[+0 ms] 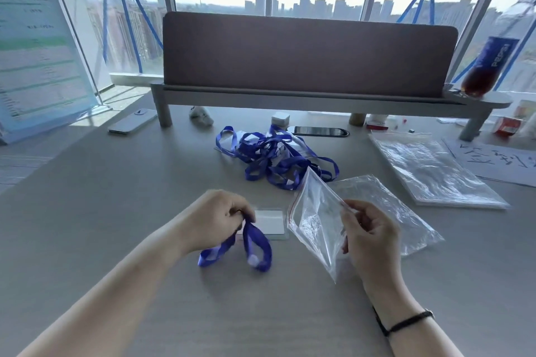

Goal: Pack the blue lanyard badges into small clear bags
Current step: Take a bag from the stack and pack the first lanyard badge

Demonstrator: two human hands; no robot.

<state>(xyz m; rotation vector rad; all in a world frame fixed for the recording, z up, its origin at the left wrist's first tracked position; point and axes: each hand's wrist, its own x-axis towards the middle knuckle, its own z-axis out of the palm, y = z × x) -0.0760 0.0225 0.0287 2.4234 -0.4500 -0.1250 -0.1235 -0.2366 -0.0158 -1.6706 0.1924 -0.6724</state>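
Note:
My left hand (216,219) grips a folded blue lanyard (249,246) whose loops hang down to the grey desk; its clear badge holder with a white card (271,222) lies just right of the hand. My right hand (368,238) pinches the red-lined zip edge of a small clear bag (314,220), held tilted above the desk beside the badge. A tangled pile of blue lanyard badges (275,158) lies further back in the middle. Another loose clear bag (385,206) lies flat behind my right hand.
A stack of clear bags (429,171) sits at the right, next to a sheet with handwriting (499,161). A raised shelf with a brown divider panel (307,52) spans the back, with a Pepsi bottle (493,52) on it. Two phones (132,122) (319,131) lie near the shelf.

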